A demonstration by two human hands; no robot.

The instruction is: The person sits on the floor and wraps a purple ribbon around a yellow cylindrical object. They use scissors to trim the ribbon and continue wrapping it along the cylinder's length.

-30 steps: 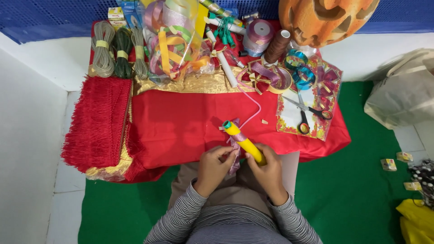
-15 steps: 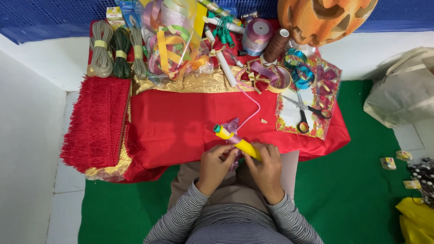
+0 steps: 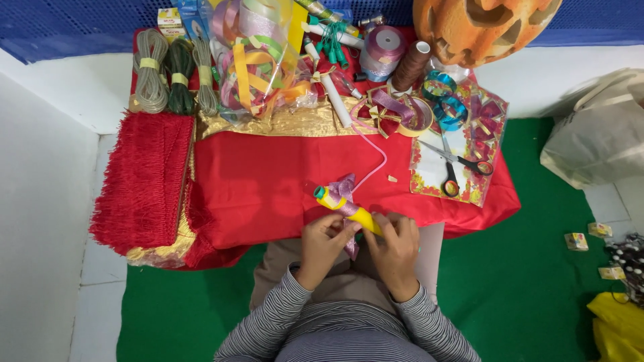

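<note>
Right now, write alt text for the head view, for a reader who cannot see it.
Seen from above, a person's left hand and right hand hold a yellow tube wrapped with purple ribbon at the near edge of a red cloth. Ribbon spools, cord bundles, scissors and red fringe lie around it.

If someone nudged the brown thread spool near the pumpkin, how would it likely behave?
The brown thread spool stands tall and narrow on end, so it would probably tip easily. Once down, its round body would likely roll until the scissors or ribbon rolls stopped it. It looks light.

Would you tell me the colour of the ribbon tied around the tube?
Shiny lilac-purple ribbon on the yellow tube, head view.
</note>
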